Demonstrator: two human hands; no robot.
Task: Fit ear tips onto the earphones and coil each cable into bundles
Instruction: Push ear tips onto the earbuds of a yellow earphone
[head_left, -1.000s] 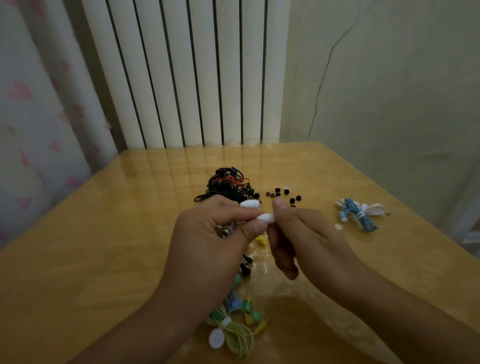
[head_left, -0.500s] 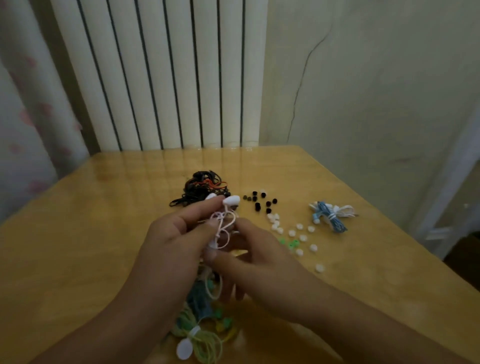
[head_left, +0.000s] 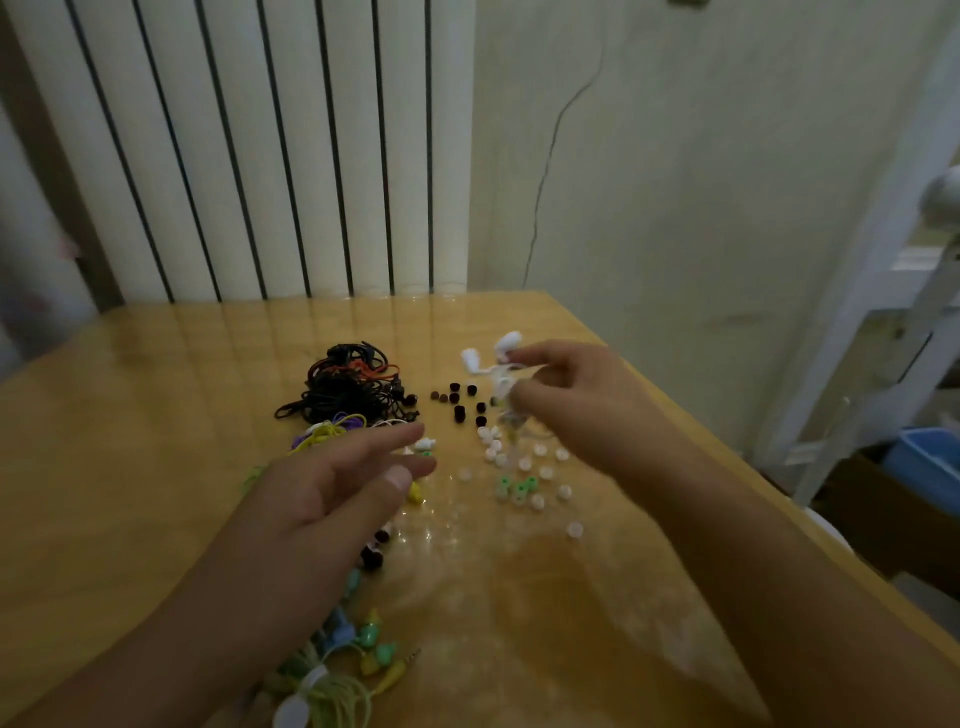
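Left fingers (head_left: 400, 441) now off white earphones (head_left: 493, 366)

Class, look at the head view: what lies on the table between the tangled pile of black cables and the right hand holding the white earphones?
Loose dark ear tips lie scattered there on the glossy wooden table, between the black cable pile and the right hand pinching the white earphones.

On the desk (head_left: 156, 415), the cable tangle (head_left: 353, 387) lies centre-left; loose ear tips (head_left: 519, 467) scatter right of it; a coiled bundle (head_left: 332, 696) sits bottom-centre.
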